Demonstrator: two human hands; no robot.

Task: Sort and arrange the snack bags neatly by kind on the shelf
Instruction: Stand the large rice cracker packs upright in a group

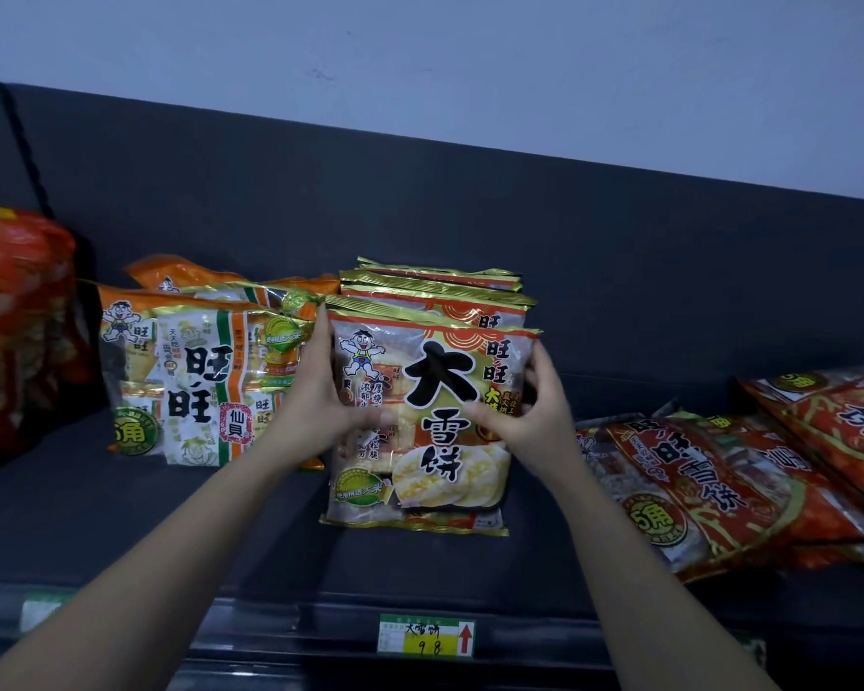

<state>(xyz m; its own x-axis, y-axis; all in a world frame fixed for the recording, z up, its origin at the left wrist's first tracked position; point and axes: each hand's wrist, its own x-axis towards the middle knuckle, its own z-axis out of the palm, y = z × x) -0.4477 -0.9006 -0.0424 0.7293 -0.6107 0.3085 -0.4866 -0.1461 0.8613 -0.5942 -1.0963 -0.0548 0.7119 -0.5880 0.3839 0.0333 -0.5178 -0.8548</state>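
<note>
Now in hand: front rice-cracker bag (420, 421), upright at mid shelf; its bottom seal seems to rest on the shelf (121, 516) deck; it leans against the row of like bags (440, 291) just behind it
Handling: light and puffy by my judgement; the film looks slick; the crackers inside are likely brittle, so a squeeze across the middle could snap them
Where to hold: both side edges, upper half, with a light grip; the gold top seal would serve too
Left hand (315, 391): curled round the bag's left edge; thumb across the printed front; fingers running up the side
Right hand (525, 416): curled round the right edge; thumb on the front; fingertips hooked over the side
Neighbours: senbei bags (195, 386) standing just beside on the left; red snow-cracker bags (709, 481) lying slumped near on the right; price tag (426, 635) on the shelf lip below
</note>
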